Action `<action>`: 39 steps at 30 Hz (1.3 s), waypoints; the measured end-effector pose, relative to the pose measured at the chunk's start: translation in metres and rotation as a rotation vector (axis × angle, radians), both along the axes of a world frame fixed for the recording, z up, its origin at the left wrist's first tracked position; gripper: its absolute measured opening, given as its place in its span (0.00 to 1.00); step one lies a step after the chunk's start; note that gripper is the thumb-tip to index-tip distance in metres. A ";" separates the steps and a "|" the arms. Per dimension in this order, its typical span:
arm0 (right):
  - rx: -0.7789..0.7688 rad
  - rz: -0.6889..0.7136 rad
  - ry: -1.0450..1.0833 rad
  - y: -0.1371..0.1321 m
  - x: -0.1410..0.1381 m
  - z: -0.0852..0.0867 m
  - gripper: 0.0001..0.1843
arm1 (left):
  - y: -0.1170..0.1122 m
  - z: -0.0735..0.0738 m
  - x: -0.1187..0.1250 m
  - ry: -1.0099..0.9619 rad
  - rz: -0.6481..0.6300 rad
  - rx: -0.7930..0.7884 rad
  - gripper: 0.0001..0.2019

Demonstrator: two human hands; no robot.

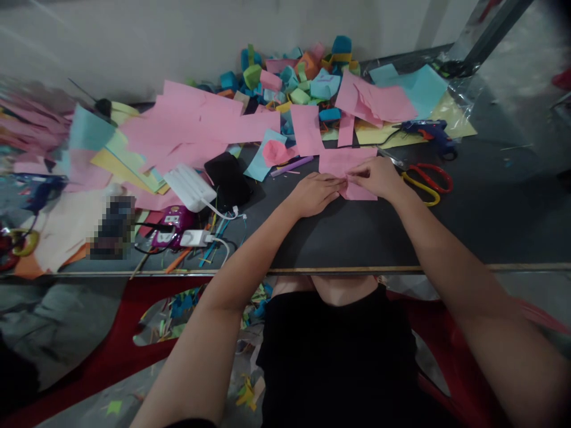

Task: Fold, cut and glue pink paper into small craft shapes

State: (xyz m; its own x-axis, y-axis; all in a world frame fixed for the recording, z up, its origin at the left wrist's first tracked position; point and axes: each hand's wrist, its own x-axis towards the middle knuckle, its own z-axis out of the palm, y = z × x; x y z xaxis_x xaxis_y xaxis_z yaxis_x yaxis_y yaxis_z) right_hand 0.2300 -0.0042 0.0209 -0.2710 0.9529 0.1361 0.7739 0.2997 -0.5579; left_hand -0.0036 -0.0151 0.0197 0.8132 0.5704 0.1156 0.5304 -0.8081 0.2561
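A pink paper sheet (pixel 339 159) lies on the dark table in front of me. My left hand (pixel 316 192) rests flat on its lower left part, fingers stretched out and pointing right. From the right, my right hand (pixel 378 178) reaches over the sheet with thumb and fingers pinched on the paper near its middle. The paper looks creased or raised between the two hands. Just right of my right hand lie scissors (pixel 428 183) with one red and one yellow handle. A purple pen-like stick (pixel 292 166) and a crumpled pink paper piece (pixel 276 153) are left of the sheet.
Pink sheets (pixel 191 122) and small folded coloured paper shapes (pixel 297 77) cover the back. A blue glue gun (pixel 430 132) lies right, another (pixel 40 189) far left. A white power bank (pixel 190 187), black pouch (pixel 228 178) and purple power socket (pixel 173 226) with cables sit left.
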 end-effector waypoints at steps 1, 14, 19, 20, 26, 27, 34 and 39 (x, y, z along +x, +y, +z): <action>0.002 -0.001 0.010 0.000 0.000 0.000 0.11 | 0.000 -0.001 0.000 -0.003 -0.004 0.001 0.24; -0.048 -0.212 0.143 0.001 -0.007 -0.006 0.11 | -0.002 -0.004 0.003 0.028 -0.002 0.045 0.30; -0.026 -0.212 0.149 0.005 -0.007 -0.015 0.11 | -0.003 -0.005 0.003 0.031 -0.001 0.071 0.34; -0.022 -0.199 0.147 0.005 -0.007 -0.015 0.11 | -0.004 -0.005 0.003 0.031 0.003 0.072 0.34; -0.044 -0.118 0.114 0.003 -0.001 -0.010 0.14 | -0.008 -0.004 0.007 0.029 0.073 0.052 0.30; -0.047 -0.106 0.105 0.002 0.000 -0.009 0.14 | -0.009 -0.004 0.008 0.031 0.090 0.046 0.29; -0.048 0.070 0.111 0.000 0.014 -0.010 0.26 | -0.019 0.002 0.015 0.054 0.140 0.045 0.26; -0.062 0.072 0.111 0.000 0.015 -0.009 0.27 | -0.022 0.003 0.018 0.067 0.157 0.063 0.26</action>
